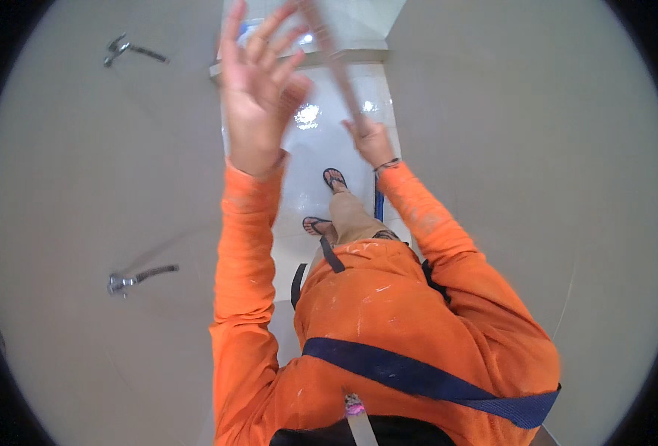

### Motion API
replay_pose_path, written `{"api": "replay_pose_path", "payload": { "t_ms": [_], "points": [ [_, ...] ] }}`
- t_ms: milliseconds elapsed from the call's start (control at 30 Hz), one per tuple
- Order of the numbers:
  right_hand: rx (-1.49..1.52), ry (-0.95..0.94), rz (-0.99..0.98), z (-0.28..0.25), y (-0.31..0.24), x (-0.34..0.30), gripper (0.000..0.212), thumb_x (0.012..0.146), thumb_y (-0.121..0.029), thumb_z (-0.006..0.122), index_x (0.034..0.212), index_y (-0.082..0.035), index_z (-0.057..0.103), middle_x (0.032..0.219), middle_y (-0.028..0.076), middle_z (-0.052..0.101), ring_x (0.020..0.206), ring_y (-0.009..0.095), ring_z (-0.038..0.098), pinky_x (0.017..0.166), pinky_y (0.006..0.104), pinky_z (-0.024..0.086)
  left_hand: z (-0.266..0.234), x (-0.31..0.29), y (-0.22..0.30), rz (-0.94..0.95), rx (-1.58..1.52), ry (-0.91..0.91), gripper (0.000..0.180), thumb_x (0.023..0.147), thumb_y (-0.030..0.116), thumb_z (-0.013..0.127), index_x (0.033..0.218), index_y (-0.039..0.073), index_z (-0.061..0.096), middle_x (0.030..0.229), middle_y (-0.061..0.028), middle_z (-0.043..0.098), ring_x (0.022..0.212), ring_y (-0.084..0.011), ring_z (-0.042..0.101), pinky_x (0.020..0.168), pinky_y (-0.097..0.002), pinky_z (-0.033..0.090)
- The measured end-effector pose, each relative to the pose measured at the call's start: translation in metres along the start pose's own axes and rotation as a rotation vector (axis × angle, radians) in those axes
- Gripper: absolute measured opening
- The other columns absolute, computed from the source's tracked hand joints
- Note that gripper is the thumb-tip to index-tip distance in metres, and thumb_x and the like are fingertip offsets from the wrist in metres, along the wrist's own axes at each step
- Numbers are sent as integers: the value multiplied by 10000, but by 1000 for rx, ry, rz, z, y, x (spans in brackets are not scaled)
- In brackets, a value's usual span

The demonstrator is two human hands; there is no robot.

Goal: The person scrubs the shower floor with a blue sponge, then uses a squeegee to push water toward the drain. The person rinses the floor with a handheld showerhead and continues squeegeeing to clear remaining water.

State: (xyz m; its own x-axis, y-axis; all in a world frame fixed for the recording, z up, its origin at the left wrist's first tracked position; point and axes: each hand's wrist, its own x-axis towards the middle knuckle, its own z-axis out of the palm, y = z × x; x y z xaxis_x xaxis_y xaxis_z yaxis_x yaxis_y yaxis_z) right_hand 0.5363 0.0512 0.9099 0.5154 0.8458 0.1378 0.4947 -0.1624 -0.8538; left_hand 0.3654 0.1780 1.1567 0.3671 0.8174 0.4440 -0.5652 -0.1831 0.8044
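Note:
My right hand (374, 143) is closed round the lower end of a long brownish pole (336, 70). The pole slants up and to the left, blurred by motion, and leaves the picture at the top edge. Left of it, my left hand (260, 93) is raised with its fingers spread and its palm partly showing. Its fingertips come near the pole's upper part without gripping it. The pole's far end is out of view.
Two chrome taps, an upper one (124, 52) and a lower one (132, 281), stick out from the grey left wall. A grey wall (522, 126) also stands on my right. Between them runs a shiny white floor (299, 156), with a ledge (359, 55) across its far end.

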Motion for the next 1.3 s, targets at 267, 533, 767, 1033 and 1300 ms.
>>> {"api": "replay_pose_path", "payload": {
  "t_ms": [267, 533, 767, 1033, 1300],
  "points": [
    [-95, -60, -114, -5, 53, 83, 143, 883, -120, 633, 954, -29, 548, 732, 238, 601, 731, 455, 609, 591, 479, 467, -3, 125, -21, -88, -185, -43, 276, 1011, 384, 514, 897, 132, 504, 677, 15, 417, 583, -129, 418, 620, -329, 401],
    [-197, 95, -43, 7, 136, 261, 153, 861, -107, 605, 998, -88, 540, 750, 222, 640, 757, 465, 616, 664, 554, 465, -4, 263, -111, -141, -103, -47, 357, 983, 315, 534, 682, 159, 424, 525, 41, 275, 470, -114, 291, 548, -315, 342],
    [-243, 25, 144, 75, 257, 370, 252, 778, -71, 631, 1029, -85, 638, 935, 223, 674, 938, 435, 632, 804, 503, 504, -38, 301, -237, -230, 46, 343, 366, 976, 291, 522, 701, 143, 330, 538, 21, 218, 465, -124, 253, 512, -319, 320],
    [-239, -407, 214, 205, 203, 335, 315, 742, -85, 588, 1044, -134, 663, 1032, 194, 679, 1009, 396, 633, 896, 480, 498, -154, 243, -178, -148, 263, 701, 395, 985, 279, 498, 689, 157, 266, 538, 33, 207, 460, -109, 205, 484, -298, 262],
    [-104, -939, -29, 279, 87, 296, 295, 731, -87, 581, 1009, -101, 678, 1022, 164, 698, 1034, 385, 648, 900, 495, 517, -173, 183, -48, -6, 499, 983, 406, 988, 274, 508, 681, 160, 268, 528, 32, 211, 456, -106, 210, 487, -290, 253]
  ]
}}
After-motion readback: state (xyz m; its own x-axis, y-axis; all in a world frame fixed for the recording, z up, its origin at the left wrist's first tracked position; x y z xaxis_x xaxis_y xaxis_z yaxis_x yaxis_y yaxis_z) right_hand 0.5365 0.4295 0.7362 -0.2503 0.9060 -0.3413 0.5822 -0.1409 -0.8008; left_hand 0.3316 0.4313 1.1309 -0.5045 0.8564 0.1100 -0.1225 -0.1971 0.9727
